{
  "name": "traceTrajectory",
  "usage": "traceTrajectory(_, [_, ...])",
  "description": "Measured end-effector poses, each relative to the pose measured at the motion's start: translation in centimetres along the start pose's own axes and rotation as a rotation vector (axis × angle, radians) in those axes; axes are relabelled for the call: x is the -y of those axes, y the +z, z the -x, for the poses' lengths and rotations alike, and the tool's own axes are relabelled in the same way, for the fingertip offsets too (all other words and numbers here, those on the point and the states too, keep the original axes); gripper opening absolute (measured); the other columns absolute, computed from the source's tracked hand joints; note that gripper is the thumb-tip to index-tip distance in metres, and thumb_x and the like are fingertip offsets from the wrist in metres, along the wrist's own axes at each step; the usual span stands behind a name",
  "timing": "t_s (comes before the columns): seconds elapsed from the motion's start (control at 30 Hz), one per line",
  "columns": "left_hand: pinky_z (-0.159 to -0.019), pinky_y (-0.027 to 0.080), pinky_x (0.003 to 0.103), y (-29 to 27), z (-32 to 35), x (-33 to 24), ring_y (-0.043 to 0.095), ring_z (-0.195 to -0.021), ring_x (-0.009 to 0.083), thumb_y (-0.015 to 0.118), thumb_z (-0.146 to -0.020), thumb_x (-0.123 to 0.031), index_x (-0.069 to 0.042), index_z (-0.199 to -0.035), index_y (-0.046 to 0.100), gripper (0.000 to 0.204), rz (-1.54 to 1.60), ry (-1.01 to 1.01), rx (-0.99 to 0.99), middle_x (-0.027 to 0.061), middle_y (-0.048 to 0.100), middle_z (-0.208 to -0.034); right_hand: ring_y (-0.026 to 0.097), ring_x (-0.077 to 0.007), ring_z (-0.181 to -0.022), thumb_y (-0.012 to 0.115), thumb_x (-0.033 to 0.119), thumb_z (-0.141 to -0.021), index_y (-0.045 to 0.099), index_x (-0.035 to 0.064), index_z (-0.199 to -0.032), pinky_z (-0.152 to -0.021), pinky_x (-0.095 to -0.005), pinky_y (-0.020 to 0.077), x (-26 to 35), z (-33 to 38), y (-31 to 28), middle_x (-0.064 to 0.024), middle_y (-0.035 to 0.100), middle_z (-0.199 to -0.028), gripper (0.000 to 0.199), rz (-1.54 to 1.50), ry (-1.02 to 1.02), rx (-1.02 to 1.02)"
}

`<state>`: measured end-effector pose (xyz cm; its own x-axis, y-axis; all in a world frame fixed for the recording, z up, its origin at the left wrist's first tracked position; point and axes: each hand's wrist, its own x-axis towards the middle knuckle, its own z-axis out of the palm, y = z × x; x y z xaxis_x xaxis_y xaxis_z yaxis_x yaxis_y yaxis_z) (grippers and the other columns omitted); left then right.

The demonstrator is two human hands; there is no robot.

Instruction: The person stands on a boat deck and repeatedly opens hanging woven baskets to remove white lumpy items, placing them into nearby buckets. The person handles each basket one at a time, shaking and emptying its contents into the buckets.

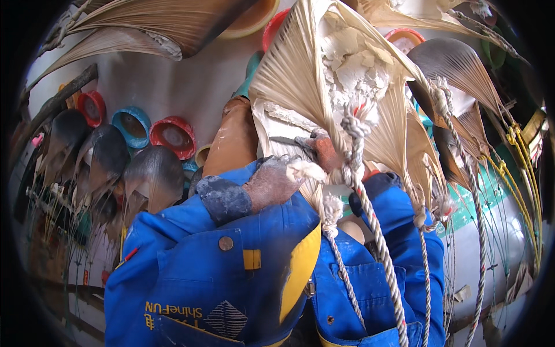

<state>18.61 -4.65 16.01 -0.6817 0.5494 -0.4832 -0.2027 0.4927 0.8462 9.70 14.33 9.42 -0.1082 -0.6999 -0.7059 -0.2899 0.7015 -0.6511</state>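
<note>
1. Left hand (272, 182), in a grey glove, clamped on the narrow neck of a pale fan-shaped shell (300, 75), low at picture centre.
2. Right hand (324, 151), in a reddish glove, closed on a small dark blade (289, 141) pressed against the same shell.
3. Twisted rope (370, 214) hanging just beside both hands, tied among more shells.
4. Coloured plastic rings (172, 136) well apart on the left.

Single head-worn fisheye view, looking down very close onto blue sleeves (231, 254), the rim seemingly dark
</note>
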Motion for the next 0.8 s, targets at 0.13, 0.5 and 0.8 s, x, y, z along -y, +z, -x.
traceTrajectory(0.13, [-0.075, 0.049, 0.043, -0.2, 0.4, 0.6, 0.062, -0.083, 0.0313, 0.054, -0.088, -0.024, -0.017, -0.107, 0.065, 0.022, 0.330, 0.090, -0.209, 0.0091, 0.064, -0.100, 0.064, -0.0376, -0.074, 0.051, 0.012, -0.081, 0.067, 0.0054, -0.085, -0.068, -0.0472, 0.0500, -1.4, -3.0, 1.8, -0.0201, 0.064, -0.078, 0.018, 0.122, 0.040, -0.028])
traceTrajectory(0.5, [-0.083, 0.049, 0.043, 0.9, 1.5, 0.4, 0.060, -0.093, 0.0356, 0.064, -0.084, -0.034, -0.009, -0.109, 0.065, 0.035, 0.385, -0.215, -0.094, 0.0142, 0.064, -0.107, 0.063, -0.0345, -0.085, 0.052, 0.013, -0.084, 0.066, 0.0131, -0.106, -0.073, -0.0453, 0.0507, 2.1, 6.6, -2.9, -0.0173, 0.061, -0.090, 0.026, -0.172, 0.083, -0.015])
traceTrajectory(0.8, [-0.082, 0.048, 0.044, 5.0, 0.9, 2.4, 0.060, -0.093, 0.0358, 0.063, -0.085, -0.033, -0.014, -0.104, 0.067, 0.027, 0.538, -0.030, -0.255, 0.0132, 0.064, -0.107, 0.065, -0.0356, -0.082, 0.049, 0.015, -0.085, 0.066, 0.0033, -0.091, -0.072, -0.0458, 0.0515, -2.5, 1.0, 1.4, -0.0200, 0.066, -0.084, 0.022, 0.018, 0.119, -0.146])
